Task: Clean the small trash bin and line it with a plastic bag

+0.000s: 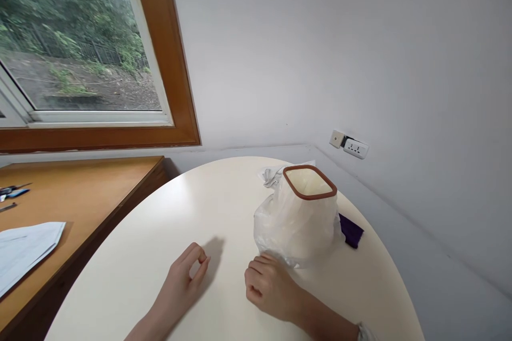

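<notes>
My left hand is over the pale round table, its fingers curled and the thumb tip brought close to the index fingertip. Nothing shows between them. My right hand rests in a loose fist on the table, with nothing visible in it. Just beyond its knuckles stands a cream waste bin with a square brown rim. A thin translucent plastic bag hangs loosely around the bin's outside, close to my right knuckles.
A dark purple cloth lies right of the bin. Behind it is crumpled clear plastic. A wooden desk at left holds papers. A wall socket is beyond the table, and a window is upper left.
</notes>
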The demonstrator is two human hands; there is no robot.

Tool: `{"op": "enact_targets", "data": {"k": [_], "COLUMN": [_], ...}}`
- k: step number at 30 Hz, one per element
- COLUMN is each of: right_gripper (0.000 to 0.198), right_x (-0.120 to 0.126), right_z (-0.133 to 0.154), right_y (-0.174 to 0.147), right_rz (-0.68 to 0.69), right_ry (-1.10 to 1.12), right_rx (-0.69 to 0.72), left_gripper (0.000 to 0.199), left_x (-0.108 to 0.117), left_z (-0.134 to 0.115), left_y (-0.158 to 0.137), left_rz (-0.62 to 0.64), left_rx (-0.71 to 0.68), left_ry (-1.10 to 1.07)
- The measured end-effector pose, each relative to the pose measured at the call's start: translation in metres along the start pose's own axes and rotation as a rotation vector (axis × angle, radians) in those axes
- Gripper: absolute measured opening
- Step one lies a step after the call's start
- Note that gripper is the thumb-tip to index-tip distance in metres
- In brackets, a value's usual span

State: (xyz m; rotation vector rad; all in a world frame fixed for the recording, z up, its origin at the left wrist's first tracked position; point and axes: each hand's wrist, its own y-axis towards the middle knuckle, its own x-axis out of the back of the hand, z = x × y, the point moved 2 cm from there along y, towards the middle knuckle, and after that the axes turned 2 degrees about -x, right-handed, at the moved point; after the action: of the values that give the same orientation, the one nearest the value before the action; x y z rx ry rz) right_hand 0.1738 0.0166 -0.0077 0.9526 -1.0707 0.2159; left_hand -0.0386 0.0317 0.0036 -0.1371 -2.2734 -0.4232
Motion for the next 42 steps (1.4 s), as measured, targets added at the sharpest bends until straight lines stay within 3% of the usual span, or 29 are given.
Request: {"op": "enact_targets", "data": {"k": [13, 20, 27, 32, 39, 42], "right_gripper": [0.017, 0.018, 0.020, 0.022, 0.016, 0.008], "right_x": [-0.009, -0.004, -0.011, -0.015, 0.004, 0.011], "right_z": [-0.002, -0.002, -0.007, -0.010, -0.007, -0.007], "right_y": [-0.006, -0.005, -0.009, -0.016, -0.019, -0.022], "right_rz": [-0.051, 0.061, 0.132, 0.116, 0.133, 0.201], "right_ry": [0.009, -0.016, 0.017, 0.090, 0.211, 0.220], "right_rx": [-0.053, 0.001, -0.055, -0.184, -0.212, -0.241], "left_gripper": [0.027, 0.025, 0.029, 0.029, 0.017, 0.032], "left_x": [-0.005, -0.003, -0.002, -0.005, -0.001, -0.001], "left_z": [0.002, 0.000, -0.002, -0.006, -0.019, -0.023], "left_y": [-0.002, -0.002, -0.004, -0.015, -0.029, -0.032], "left_rz": [0.096, 0.114, 0.090, 0.083, 0.085, 0.145], "left_rx": [0.104, 0.115, 0.093, 0.048, -0.135, -0.231], "left_ry": [-0.065, -0.069, 0.006, 0.088, 0.135, 0.196]}}
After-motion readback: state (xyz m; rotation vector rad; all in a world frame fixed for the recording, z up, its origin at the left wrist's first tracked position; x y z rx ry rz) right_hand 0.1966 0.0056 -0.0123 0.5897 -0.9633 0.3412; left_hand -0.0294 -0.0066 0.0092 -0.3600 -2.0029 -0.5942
